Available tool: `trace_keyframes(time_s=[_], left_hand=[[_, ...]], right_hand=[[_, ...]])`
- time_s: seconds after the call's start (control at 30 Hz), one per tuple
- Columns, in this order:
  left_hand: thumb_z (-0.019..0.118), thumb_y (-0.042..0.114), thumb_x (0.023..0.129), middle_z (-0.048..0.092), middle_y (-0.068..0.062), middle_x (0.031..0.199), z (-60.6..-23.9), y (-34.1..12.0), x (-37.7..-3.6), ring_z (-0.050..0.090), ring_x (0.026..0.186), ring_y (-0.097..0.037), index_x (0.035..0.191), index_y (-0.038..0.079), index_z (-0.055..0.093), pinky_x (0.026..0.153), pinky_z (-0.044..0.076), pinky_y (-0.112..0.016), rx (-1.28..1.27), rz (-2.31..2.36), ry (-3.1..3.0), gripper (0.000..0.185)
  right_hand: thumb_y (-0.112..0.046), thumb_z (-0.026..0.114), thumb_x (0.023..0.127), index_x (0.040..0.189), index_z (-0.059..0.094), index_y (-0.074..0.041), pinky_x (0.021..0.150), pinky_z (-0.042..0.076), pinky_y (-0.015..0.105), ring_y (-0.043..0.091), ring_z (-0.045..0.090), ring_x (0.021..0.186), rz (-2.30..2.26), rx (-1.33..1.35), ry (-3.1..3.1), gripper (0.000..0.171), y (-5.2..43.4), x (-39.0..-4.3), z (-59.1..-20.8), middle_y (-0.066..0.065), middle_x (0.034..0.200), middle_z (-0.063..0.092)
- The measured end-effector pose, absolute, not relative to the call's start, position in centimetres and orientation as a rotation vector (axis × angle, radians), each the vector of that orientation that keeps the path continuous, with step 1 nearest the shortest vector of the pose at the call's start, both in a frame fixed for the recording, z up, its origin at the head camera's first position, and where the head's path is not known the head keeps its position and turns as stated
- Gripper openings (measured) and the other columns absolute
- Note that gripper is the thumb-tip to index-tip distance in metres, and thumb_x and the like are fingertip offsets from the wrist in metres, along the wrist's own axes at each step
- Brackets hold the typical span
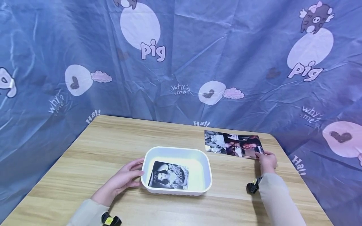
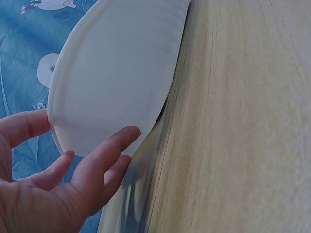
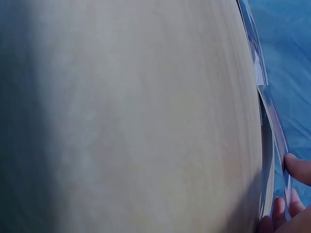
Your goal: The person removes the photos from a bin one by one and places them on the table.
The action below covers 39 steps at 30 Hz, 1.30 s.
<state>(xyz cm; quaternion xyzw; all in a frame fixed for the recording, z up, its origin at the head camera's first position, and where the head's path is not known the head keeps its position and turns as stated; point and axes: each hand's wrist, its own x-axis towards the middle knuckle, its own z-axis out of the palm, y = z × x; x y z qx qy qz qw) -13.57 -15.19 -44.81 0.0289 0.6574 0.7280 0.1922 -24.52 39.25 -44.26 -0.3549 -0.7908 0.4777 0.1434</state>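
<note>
A white plastic tub (image 1: 177, 192) sits near the middle of the table, and a black-and-white photo (image 1: 171, 177) lies inside it. My left hand (image 1: 124, 177) is at the tub's left end; in the left wrist view its slightly bent fingers (image 2: 112, 150) touch the tub's outer wall (image 2: 116, 63). At the back right, photos lie side by side in a row: a grey one (image 1: 215, 141), a dark reddish one in the middle and another reddish photo (image 1: 249, 145) at the right. My right hand (image 1: 268, 161) pinches that rightmost photo by its near right corner, thumb on top. In the right wrist view its edge is lifted.
The wood-grain table (image 1: 113, 138) reaches back to a blue cloth backdrop (image 1: 181, 62) printed with pigs and words. Black devices, such as this wrist strap (image 1: 252, 185), are worn on both wrists.
</note>
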Motion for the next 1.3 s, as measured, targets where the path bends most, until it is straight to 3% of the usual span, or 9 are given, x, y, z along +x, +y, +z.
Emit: trace_keyframes(time_s=[0.17, 0.4, 0.6, 0.8, 1.0, 1.13, 1.3], left_hand=[[0.058, 0.008, 0.089, 0.015, -0.033, 0.155, -44.6, -15.1, -13.7, 0.059, 0.114, -0.025, 0.152, -0.003, 0.014, 0.081, 0.062, -0.037, 0.072, 2.04, 1.849, 0.077], [0.058, 0.008, 0.09, 0.015, -0.033, 0.155, -44.5, -15.1, -13.7, 0.059, 0.115, -0.028, 0.152, -0.003, 0.015, 0.082, 0.061, -0.038, 0.084, 2.034, 1.851, 0.076], [0.057, 0.008, 0.09, 0.013, -0.033, 0.155, -44.6, -15.2, -13.2, 0.058, 0.116, -0.028, 0.152, -0.003, 0.012, 0.084, 0.061, -0.039, 0.089, 2.03, 1.841, 0.077], [0.058, 0.009, 0.089, 0.013, -0.034, 0.155, -44.6, -15.2, -13.3, 0.057, 0.118, -0.031, 0.152, -0.003, 0.013, 0.084, 0.061, -0.04, 0.096, 2.039, 1.849, 0.078], [0.058, 0.008, 0.089, 0.013, -0.033, 0.155, -44.6, -15.2, -13.3, 0.057, 0.118, -0.03, 0.152, -0.003, 0.013, 0.085, 0.06, -0.041, 0.088, 2.04, 1.846, 0.078], [0.058, 0.009, 0.089, 0.014, -0.033, 0.155, -44.7, -15.1, -13.3, 0.058, 0.116, -0.028, 0.152, -0.003, 0.013, 0.084, 0.061, -0.041, 0.082, 2.044, 1.844, 0.078], [0.058, 0.008, 0.09, 0.014, -0.033, 0.155, -44.8, -15.2, -13.4, 0.058, 0.117, -0.03, 0.152, -0.003, 0.013, 0.084, 0.061, -0.04, 0.085, 2.048, 1.84, 0.077]], right_hand=[[-0.027, 0.062, 0.089, 0.14, 0.047, -0.002, 0.11, 0.024, 0.054, 0.047, 0.022, 0.134, 1.293, -1.05, -2.373, 0.058, 39.1, -24.0, -43.8, 0.029, 0.143, 0.04], [-0.03, 0.059, 0.092, 0.15, 0.028, -0.001, 0.123, 0.013, 0.05, 0.045, 0.011, 0.144, 1.473, -1.005, -2.319, 0.072, 39.5, -24.1, -43.1, 0.027, 0.155, 0.025], [-0.028, 0.059, 0.092, 0.154, 0.009, 0.0, 0.125, 0.012, 0.044, 0.039, 0.008, 0.147, 1.567, -0.874, -2.305, 0.083, 38.9, -24.7, -42.2, 0.025, 0.16, 0.007], [-0.027, 0.061, 0.092, 0.155, 0.005, -0.006, 0.125, 0.006, 0.041, 0.034, 0.002, 0.148, 1.655, -0.714, -2.281, 0.087, 36.1, -25.1, -40.6, 0.019, 0.162, 0.002], [-0.027, 0.061, 0.094, 0.156, 0.004, -0.008, 0.124, 0.015, 0.043, 0.036, 0.014, 0.146, 1.704, -0.507, -2.37, 0.086, 32.2, -24.9, -38.9, 0.022, 0.161, 0.008], [-0.024, 0.06, 0.095, 0.156, 0.005, -0.01, 0.125, 0.014, 0.042, 0.034, 0.008, 0.149, 1.786, -0.378, -2.415, 0.084, 29.7, -24.6, -38.2, 0.018, 0.162, 0.006], [-0.022, 0.062, 0.094, 0.156, 0.012, -0.01, 0.124, 0.018, 0.043, 0.033, 0.014, 0.148, 1.829, -0.216, -2.491, 0.08, 26.6, -24.0, -37.8, 0.015, 0.162, 0.015]])
